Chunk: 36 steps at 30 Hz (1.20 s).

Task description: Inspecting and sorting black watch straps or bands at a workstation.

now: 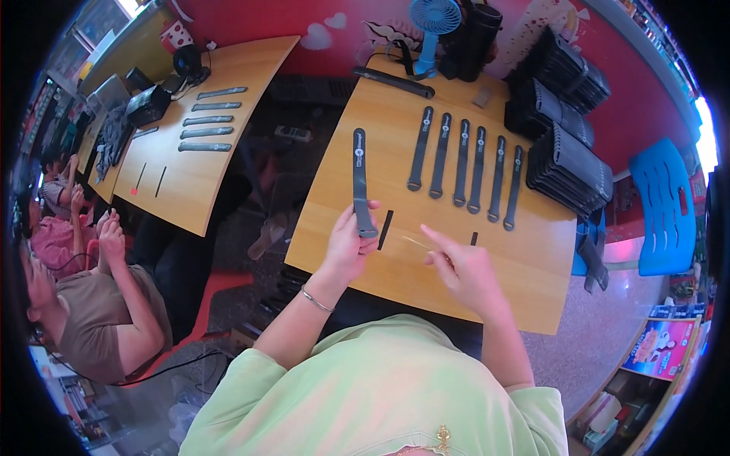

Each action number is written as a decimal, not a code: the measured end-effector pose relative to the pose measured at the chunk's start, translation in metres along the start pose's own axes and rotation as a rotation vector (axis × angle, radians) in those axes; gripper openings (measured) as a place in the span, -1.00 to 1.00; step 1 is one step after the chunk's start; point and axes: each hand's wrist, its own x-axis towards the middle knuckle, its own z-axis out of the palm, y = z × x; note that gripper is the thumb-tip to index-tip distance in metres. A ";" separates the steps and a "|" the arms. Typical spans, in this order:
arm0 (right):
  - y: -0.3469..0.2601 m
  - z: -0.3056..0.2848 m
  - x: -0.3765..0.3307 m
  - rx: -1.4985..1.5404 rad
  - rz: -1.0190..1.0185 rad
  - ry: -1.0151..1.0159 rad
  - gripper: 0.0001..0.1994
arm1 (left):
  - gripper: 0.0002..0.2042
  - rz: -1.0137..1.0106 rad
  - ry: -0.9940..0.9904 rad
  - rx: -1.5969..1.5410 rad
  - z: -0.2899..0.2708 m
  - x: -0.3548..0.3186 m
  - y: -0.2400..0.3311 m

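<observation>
My left hand (350, 245) is closed around the lower end of a dark grey strap (360, 171) with a pale printed mark near its far end. The strap stands up from the hand, above the left part of the table. To its right, my right hand (465, 267) pinches a thin, pale stick (416, 242) between thumb and index finger, its tip pointing left. A narrow black strip (385, 230) lies on the tabletop between the hands. Another, shorter dark strip (474, 239) shows just beyond the right hand.
Several matching straps (461, 163) lie in a row on the wooden table (334, 228). Stacks of dark straps (570, 171) stand at its right edge. A blue fan (435, 23) and a black case (473, 42) are at the back. Co-workers (106, 319) sit left.
</observation>
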 end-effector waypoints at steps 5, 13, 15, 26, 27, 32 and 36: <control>-0.006 0.004 0.006 0.100 0.012 0.015 -0.47 | -0.80 0.046 -0.104 0.120 0.012 -0.013 -0.006; 0.000 0.036 0.029 0.363 0.002 0.022 -0.63 | -0.80 -0.111 -0.148 0.398 0.027 -0.025 -0.009; 0.002 0.037 0.032 0.728 -0.007 0.055 -0.78 | -0.79 -0.053 -0.233 0.397 0.026 -0.027 -0.008; 0.035 -0.039 0.067 0.902 0.405 0.364 -0.81 | -0.77 -0.023 -0.385 0.648 0.009 -0.034 0.015; 0.041 -0.047 0.074 0.913 0.315 0.386 -0.81 | -0.77 -0.059 -0.362 0.661 0.001 -0.036 0.019; 0.054 -0.073 0.112 0.945 0.314 0.351 -0.77 | -0.76 -0.099 -0.339 0.653 -0.044 -0.043 0.041; 0.040 -0.101 0.147 1.041 0.239 0.636 -0.73 | -0.79 -0.166 -0.002 0.592 -0.088 -0.051 0.067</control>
